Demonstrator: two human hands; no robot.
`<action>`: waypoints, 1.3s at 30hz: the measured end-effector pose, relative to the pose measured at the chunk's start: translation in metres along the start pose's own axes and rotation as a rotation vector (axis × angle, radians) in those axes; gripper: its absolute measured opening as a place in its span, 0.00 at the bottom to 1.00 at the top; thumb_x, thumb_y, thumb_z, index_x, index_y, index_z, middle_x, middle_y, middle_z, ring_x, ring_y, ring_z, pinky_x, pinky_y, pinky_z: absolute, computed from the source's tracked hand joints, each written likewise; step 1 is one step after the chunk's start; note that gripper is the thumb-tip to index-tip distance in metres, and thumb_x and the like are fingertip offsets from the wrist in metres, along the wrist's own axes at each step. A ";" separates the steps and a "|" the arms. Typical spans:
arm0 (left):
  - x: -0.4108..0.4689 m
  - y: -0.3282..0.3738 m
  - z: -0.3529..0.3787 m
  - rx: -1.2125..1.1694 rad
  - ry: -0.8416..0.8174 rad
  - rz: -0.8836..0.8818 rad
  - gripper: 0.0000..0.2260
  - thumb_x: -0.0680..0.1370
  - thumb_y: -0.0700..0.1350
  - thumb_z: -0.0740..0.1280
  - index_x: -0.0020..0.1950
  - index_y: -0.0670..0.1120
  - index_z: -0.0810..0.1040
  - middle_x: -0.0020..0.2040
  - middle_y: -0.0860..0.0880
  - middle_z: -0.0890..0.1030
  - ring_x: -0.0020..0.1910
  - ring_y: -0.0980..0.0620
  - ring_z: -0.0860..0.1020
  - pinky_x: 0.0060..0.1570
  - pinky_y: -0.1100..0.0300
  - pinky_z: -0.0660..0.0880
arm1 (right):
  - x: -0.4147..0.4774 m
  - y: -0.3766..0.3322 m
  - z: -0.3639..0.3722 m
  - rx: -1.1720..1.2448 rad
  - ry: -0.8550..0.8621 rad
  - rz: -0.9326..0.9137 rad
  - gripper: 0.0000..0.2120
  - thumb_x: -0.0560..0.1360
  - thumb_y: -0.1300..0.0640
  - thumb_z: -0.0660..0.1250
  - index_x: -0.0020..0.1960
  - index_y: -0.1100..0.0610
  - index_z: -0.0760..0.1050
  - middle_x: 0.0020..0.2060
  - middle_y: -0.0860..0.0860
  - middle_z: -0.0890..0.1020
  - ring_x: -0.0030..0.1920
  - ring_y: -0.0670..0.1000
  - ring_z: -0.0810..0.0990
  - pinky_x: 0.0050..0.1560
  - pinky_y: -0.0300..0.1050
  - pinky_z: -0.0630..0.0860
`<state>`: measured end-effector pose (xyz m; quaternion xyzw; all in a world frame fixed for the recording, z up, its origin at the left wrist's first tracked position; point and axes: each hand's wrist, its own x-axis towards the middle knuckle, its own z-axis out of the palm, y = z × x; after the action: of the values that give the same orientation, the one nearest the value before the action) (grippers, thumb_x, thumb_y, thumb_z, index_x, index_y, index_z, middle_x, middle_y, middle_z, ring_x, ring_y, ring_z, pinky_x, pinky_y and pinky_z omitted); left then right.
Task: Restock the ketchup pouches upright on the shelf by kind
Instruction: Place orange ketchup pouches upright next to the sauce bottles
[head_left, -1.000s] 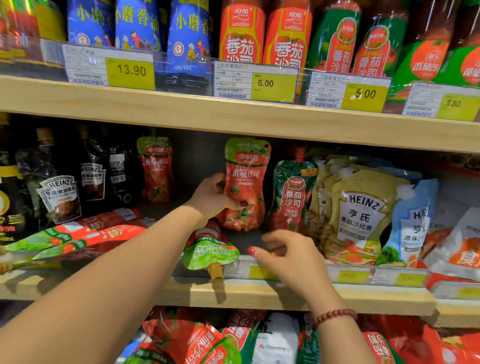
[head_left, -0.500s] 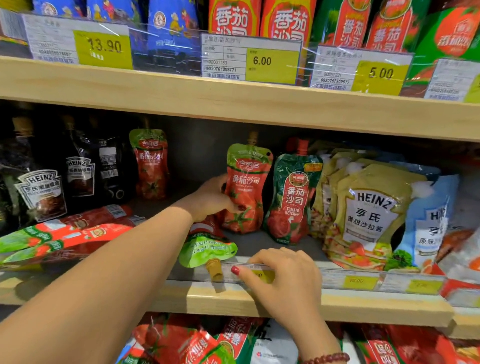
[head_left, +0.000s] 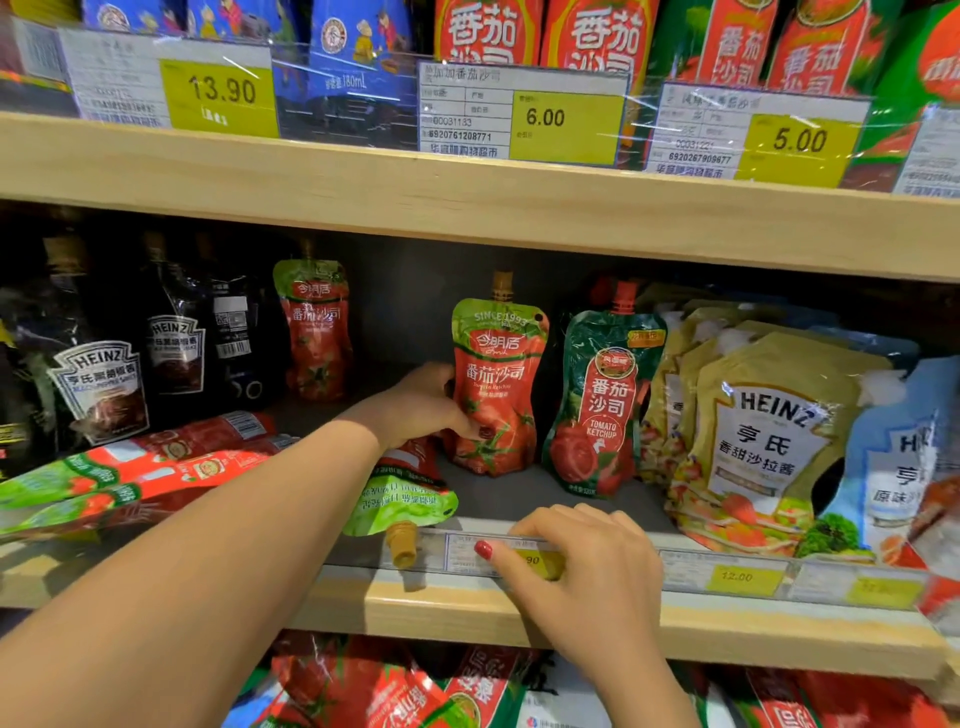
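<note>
**Pouch set upright; left hand on it**

Against a second ago, the ketchup pouch (head_left: 496, 384) has come down from a tilted lift. It now stands on the shelf (head_left: 467, 608), spout up, just left of the dark green pouch (head_left: 602, 410). The left hand (head_left: 421, 402) grips its left edge, thumb across the lower front. The right hand (head_left: 587, 566) has dropped from hovering onto the price rail (head_left: 727, 574), fingers loosely bent, holding nothing.

We judge this placement nearly done, with release pending.

The pouch has a red body, green top and tan spout, and looks soft and bulging. A matching fallen pouch (head_left: 405, 493) lies near us, spout outward. Another, the far pouch (head_left: 314, 332), stands at the left.
</note>
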<state>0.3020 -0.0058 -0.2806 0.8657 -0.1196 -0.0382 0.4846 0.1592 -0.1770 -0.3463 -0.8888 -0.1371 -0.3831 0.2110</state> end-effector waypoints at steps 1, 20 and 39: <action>-0.001 0.001 0.001 0.004 0.006 0.011 0.22 0.64 0.36 0.77 0.53 0.52 0.75 0.52 0.51 0.81 0.55 0.50 0.78 0.59 0.51 0.74 | 0.000 0.000 0.000 0.001 -0.006 0.002 0.18 0.68 0.32 0.61 0.31 0.45 0.77 0.24 0.41 0.76 0.28 0.41 0.73 0.34 0.31 0.59; -0.081 -0.005 -0.043 -0.104 0.324 0.149 0.06 0.71 0.34 0.72 0.45 0.43 0.81 0.38 0.49 0.81 0.34 0.62 0.78 0.39 0.71 0.75 | 0.006 -0.048 0.004 0.151 -0.259 -0.031 0.29 0.68 0.45 0.70 0.68 0.43 0.65 0.64 0.40 0.70 0.66 0.42 0.64 0.65 0.44 0.64; -0.116 0.007 -0.070 -0.410 0.274 0.139 0.04 0.76 0.36 0.67 0.49 0.39 0.80 0.49 0.40 0.82 0.45 0.49 0.81 0.41 0.67 0.78 | 0.063 -0.067 -0.020 0.361 -0.154 -0.201 0.09 0.73 0.63 0.69 0.48 0.51 0.82 0.45 0.40 0.83 0.48 0.40 0.80 0.48 0.40 0.78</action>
<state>0.2014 0.0773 -0.2436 0.7362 -0.1019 0.0892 0.6631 0.1611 -0.1231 -0.2693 -0.8451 -0.3071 -0.3023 0.3164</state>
